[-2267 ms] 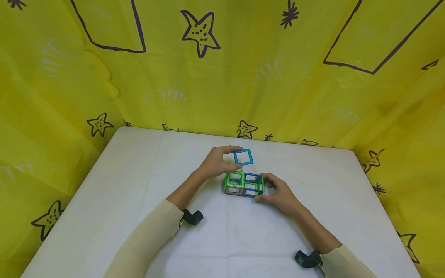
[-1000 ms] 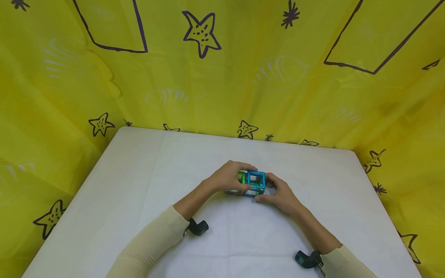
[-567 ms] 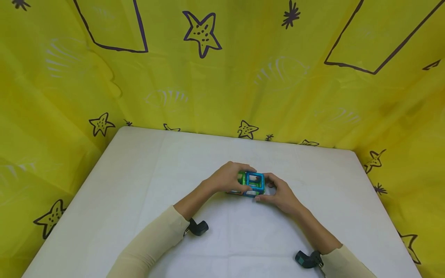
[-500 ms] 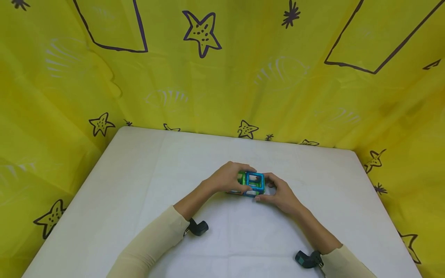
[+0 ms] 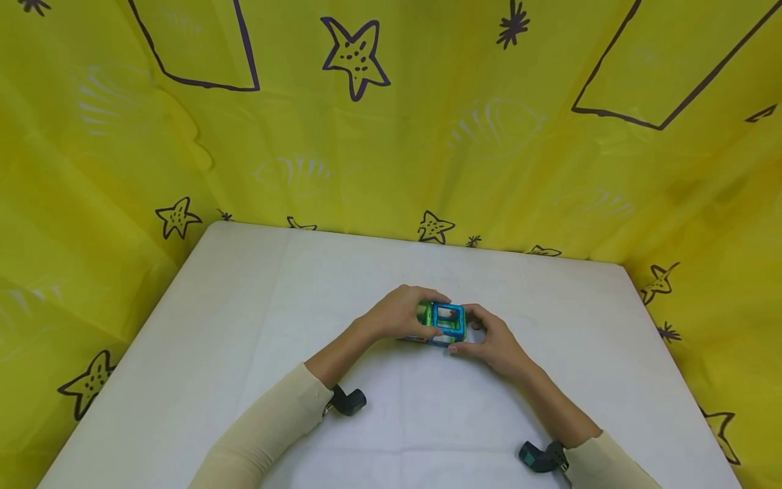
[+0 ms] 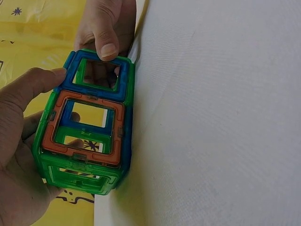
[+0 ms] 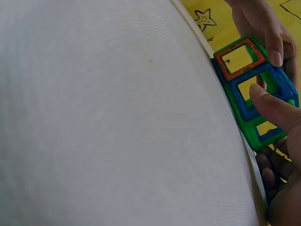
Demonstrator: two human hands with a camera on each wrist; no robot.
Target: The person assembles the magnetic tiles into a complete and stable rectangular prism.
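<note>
A two-cube block of square magnetic tiles (image 6: 82, 155), with open-framed orange, green and blue sides, rests on the table. Over its right cube lies a light blue magnetic tile (image 5: 449, 331). My left hand (image 5: 397, 314) reaches over the green left cube and pinches this tile at its near and far edges. The block's right end is gripped by my right hand (image 5: 493, 345), thumb on the near blue side, fingers behind. In the left wrist view the orange side tile shows plainly beside a blue one. My left hand hides much of the left cube in the head view.
The table (image 5: 293, 285) has a white cover. Yellow curtains (image 5: 391, 149) printed with starfish and fish stand behind it and along both sides. A black wrist camera sits on each forearm, the left one (image 5: 349, 401) and the right one (image 5: 540, 456).
My left hand has lowered the light blue tile from behind the block onto the right cube's top, moving right and nearer. In the last half second both hands stay nearly still. The right hand keeps its grip.
</note>
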